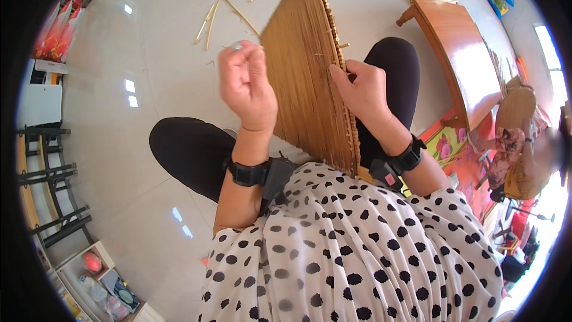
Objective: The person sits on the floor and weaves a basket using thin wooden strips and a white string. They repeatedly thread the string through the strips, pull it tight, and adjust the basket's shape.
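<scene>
A brown panel of thin, tightly packed stalks [301, 77] stands tilted between my knees, with a row of stalk ends along its right edge. My right hand [363, 92] pinches that edge, thumb on the broad face and fingers curled behind. One short stalk end [345, 45] sticks out just above it. To the left of the panel, my left hand [247, 86] is raised with its fingers closed. A small silvery thing [237, 46] shows at its fingertips, too small to name, and whatever else it pinches cannot be made out.
Several loose stalks [237, 12] lie on the pale tiled floor beyond the panel. A wooden table [462, 48] stands at the right, with another person [524, 155] seated past it. Black metal frames [53, 173] and a shelf unit [101, 256] line the left side.
</scene>
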A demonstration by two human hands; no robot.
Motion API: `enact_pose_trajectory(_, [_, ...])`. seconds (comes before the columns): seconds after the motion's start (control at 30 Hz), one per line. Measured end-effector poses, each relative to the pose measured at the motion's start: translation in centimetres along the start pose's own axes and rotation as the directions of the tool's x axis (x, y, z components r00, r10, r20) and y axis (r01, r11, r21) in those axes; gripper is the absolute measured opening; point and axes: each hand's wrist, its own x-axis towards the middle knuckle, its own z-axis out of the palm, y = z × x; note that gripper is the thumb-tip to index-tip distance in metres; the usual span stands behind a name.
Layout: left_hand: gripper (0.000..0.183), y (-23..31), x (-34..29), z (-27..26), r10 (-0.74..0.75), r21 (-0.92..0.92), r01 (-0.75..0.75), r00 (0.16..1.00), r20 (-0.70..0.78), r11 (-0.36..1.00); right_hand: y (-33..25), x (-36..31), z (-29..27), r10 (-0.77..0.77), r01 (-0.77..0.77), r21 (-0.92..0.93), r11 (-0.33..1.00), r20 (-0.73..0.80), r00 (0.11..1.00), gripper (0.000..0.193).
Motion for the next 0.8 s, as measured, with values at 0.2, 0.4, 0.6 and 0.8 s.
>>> enact_pose_trajectory(0.2, [0.013, -1.9, -3.0, 2.6, 0.004, 0.192, -0.067, 0.951, 0.308, 0.979, -0.3, -0.3, 0.1, -0.065, 0.065, 0.020, 0.998, 0.012, 0.998, 0.037])
enact_pose_trajectory(0.4, [0.011, -1.5, -2.5, 4.8, 0.165, 0.166, -0.218, 0.945, 0.283, 0.962, -0.9, -0.3, -0.1, -0.108, 0.108, 0.083, 0.991, -0.006, 0.994, 0.035])
enact_pose_trajectory(0.6, [0.005, -0.3, -1.2, 4.1, 0.216, 0.209, -0.270, 0.944, 0.248, 0.940, -1.1, 0.0, 0.0, -0.006, 0.006, 0.043, 0.999, 0.009, 1.000, 0.033])
enact_pose_trajectory(0.8, [0.013, 1.2, 3.9, -0.3, -0.138, -0.249, 0.143, 0.990, 0.040, 0.958, -0.5, -0.1, 0.6, 0.033, -0.033, 0.007, 0.999, 0.065, 0.997, 0.036])
